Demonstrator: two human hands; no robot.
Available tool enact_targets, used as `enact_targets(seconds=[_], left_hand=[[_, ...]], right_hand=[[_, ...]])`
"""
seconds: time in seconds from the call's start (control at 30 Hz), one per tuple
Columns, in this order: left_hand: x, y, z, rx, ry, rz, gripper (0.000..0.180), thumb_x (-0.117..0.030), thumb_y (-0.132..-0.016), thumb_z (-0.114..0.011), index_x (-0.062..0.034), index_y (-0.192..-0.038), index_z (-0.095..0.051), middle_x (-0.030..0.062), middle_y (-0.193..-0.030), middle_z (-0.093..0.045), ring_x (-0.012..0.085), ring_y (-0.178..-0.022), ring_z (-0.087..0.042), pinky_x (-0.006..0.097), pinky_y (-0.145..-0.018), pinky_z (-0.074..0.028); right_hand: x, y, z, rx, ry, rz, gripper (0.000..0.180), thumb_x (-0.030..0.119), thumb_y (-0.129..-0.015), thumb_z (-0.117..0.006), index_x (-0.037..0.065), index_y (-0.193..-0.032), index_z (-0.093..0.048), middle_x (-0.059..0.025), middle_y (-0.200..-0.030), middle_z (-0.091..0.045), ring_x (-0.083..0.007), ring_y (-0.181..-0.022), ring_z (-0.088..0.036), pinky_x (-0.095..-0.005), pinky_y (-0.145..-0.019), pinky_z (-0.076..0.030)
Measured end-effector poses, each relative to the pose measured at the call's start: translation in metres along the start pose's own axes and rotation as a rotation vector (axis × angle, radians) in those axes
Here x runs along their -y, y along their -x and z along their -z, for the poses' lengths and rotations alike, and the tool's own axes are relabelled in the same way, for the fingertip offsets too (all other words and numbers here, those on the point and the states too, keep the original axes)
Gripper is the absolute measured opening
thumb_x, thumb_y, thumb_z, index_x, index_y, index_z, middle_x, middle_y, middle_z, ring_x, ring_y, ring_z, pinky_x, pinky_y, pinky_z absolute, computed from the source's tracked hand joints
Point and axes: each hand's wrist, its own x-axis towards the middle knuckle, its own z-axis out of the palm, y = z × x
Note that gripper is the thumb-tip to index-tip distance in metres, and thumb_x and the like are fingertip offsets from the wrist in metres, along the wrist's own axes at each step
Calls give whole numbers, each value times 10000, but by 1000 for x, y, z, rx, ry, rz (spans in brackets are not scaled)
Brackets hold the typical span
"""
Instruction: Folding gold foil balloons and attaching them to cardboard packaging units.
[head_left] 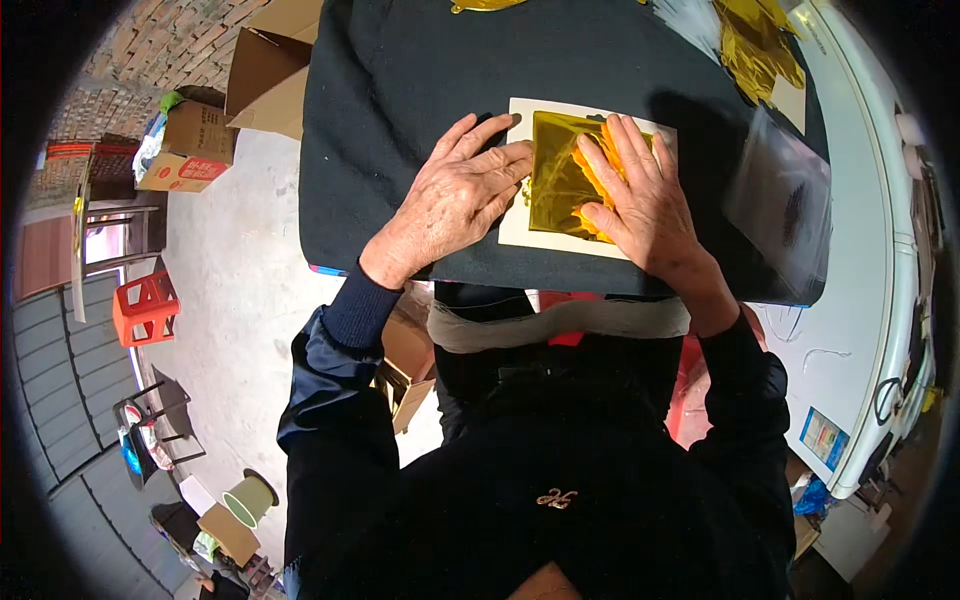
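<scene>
- Head view: the left hand (pixel 455 195) is lying open, fingers spread, on the card (pixel 520 225) and the foil's (pixel 556 180) left edge.
- The right hand (pixel 640 195) is pressing flat and open on the foil.
- Foil is sitting on the card, mid-table (pixel 400 80).
- A clear bag (pixel 785 200) is lying to the right.

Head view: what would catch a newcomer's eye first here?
The shiny gold foil stands out, lying on a cream card on the dark table. Both hands press flat on it: the left hand at its left edge, the right hand over its right part. More gold foil scraps glitter at the table's far right corner.
</scene>
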Motion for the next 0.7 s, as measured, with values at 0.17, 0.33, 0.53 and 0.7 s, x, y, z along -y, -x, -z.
enact_targets(seconds=[0.17,0.33,0.53,0.7], left_hand=[[2,-8,-1,-31,151,-10,231,-171,-952,-676,-33,-1116,-763,64,-1218,-687,255,-1339,-512,471,-1169,-339],[-2,-16,-4,-119,188,58,205,-215,-927,-731,-31,-991,-794,53,-1091,-699,232,-1121,-565,410,-954,-408],[-25,-19,-24,-214,205,415,261,-303,-870,-797,-43,-854,-806,31,-878,-720,205,-866,-570,382,-798,-403],[-35,-26,-18,-205,259,549,231,-258,-908,-747,-34,-872,-791,111,-769,-732,286,-746,-673,408,-751,-499]], right_hand=[[0,0,-1,11,2,-1,694,403,-973,-582,85,-1566,-412,-290,-1617,-296,-405,-1525,-263,-554,-1240,-123],[1,1,3,22,2,-7,697,419,-974,-577,106,-1573,-409,-283,-1621,-293,-396,-1529,-257,-540,-1241,-107],[1,0,1,39,7,-3,706,430,-967,-586,124,-1577,-408,-274,-1629,-284,-387,-1530,-258,-536,-1242,-119],[0,1,2,28,9,-3,691,416,-966,-593,130,-1571,-423,-275,-1623,-298,-385,-1528,-265,-535,-1238,-140]])
